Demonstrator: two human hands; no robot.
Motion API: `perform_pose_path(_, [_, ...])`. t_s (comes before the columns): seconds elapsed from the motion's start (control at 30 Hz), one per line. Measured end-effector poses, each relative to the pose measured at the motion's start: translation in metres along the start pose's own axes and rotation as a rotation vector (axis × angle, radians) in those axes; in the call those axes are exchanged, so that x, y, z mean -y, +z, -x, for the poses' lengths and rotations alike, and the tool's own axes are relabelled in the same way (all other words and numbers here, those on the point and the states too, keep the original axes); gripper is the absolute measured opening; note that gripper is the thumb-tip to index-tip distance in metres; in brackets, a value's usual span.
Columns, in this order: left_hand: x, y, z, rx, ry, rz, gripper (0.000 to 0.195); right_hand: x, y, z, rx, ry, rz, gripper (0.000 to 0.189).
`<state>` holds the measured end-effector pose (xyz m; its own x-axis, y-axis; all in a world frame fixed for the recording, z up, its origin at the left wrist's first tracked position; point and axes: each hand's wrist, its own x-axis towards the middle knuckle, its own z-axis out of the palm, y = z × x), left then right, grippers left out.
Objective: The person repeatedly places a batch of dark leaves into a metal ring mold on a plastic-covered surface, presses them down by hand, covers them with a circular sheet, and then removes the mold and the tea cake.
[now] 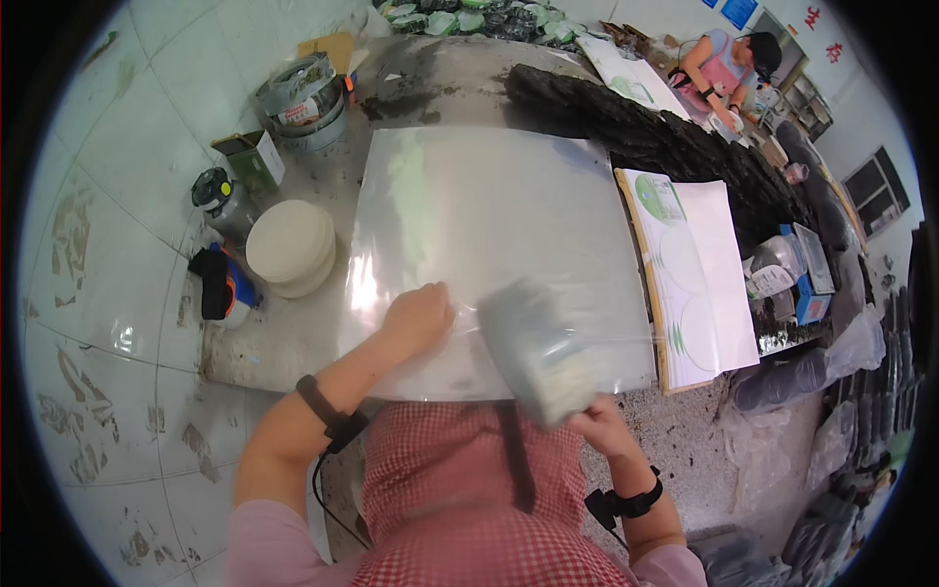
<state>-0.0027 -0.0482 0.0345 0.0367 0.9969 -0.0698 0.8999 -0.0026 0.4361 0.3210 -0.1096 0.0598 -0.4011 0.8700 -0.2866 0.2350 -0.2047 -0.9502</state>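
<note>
My right hand (603,427) grips the near end of a clear plastic bag (524,334). Something pale fills the bag's lower part, and motion blurs it too much to make out more. The bag is over the near edge of a large clear plastic sheet (499,198) spread on the worktable. My left hand (419,320) is on or just above that sheet, left of the bag, with its fingers curled in. Whether those fingers pinch anything is hidden. Left of the sheet stands a stack of round cream-coloured discs (290,242).
Along the left are a tape dispenser (224,282), a dark bottle (220,202), a green box (253,158) and tape rolls (301,95). On the right lie printed sheets (678,279), a dark sheet-like pile (660,139) and a blue box (810,293). A co-worker (722,73) works at the back right.
</note>
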Motion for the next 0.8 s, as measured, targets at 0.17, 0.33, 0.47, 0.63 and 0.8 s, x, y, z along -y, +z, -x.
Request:
perform_pose_path(0.17, [0.015,-0.039,-0.051,-0.020,0.199,-0.013,0.029,0.002,0.011,-0.004,0.211,0.112,0.183,0.027])
perform_pose_path(0.33, [-0.057,-0.122,-0.033,0.057,0.455,0.004,0.047,0.014,0.012,-0.010,0.373,-0.051,0.466,0.028])
perform_pose_path(0.47, [-0.056,-0.128,-0.003,-0.076,0.603,-0.414,0.044,0.052,0.041,-0.010,0.424,-0.287,0.718,0.028])
perform_pose_path(0.63, [-0.064,-0.113,0.039,-0.451,0.756,-0.385,0.024,0.059,0.065,-0.065,0.143,-0.562,1.373,0.024])
perform_pose_path(0.8, [-0.059,-0.077,0.072,-0.432,0.709,-0.455,0.024,0.009,0.070,-0.134,-0.474,-0.727,1.288,0.039])
